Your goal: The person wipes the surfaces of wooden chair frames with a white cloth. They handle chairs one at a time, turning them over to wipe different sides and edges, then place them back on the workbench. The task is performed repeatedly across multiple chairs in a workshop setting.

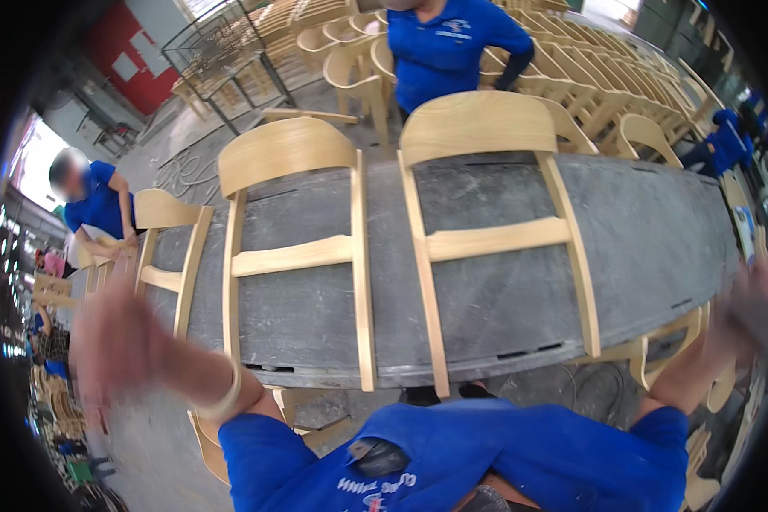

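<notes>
My left hand (118,343), smeared by motion, is raised at the left beyond the table's edge. Its fingers cannot be made out. Out at the far right is my right hand (747,307), also blurred, with a dark grey patch beside it that I cannot identify. Before me on the grey table (648,230) lie wooden chair back frames, each with two legs, a crossbar and a curved top rail. One frame (497,240) is right of the middle, another (297,254) left of it. A third frame (160,279) lies farther left, nearest my left hand.
A person in a blue shirt (452,47) stands across the table. Another person (94,196) bends over parts at the left end. Rows of wooden chairs (563,72) fill the floor behind, beside a metal rack (222,64). More chair parts (657,346) sit below the near edge.
</notes>
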